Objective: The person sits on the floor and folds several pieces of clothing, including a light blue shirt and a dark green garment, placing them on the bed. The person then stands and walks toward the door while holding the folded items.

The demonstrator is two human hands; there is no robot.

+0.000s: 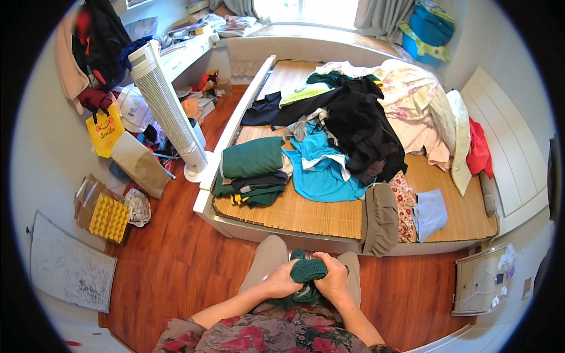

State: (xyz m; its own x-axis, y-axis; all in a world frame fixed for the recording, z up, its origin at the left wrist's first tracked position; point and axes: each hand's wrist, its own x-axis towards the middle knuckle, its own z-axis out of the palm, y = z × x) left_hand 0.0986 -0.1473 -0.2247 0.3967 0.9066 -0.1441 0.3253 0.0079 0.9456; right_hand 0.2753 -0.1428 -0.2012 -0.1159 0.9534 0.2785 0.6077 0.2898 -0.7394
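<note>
In my lap, low in the middle, is a dark green garment (308,270) with a ribbed band bunched up between my hands. My left hand (282,280) grips its left side, and my right hand (332,275) closes round the right side with the thumb on top. Loose green cloth hangs below the band against my patterned shirt. Whether it is a sleeve, a collar or a waistband I cannot tell. Ahead on the bed stands a stack of folded clothes (253,159), a green one on top. Beside it lies a crumpled blue shirt (318,176).
A bed with a bamboo mat (288,220) spans the front. Heaped black clothes (365,123), brown trousers (379,217) and a light blue folded cloth (430,212) lie on it. A white tower fan (170,106) stands left of the bed, near bags and an egg tray (109,214).
</note>
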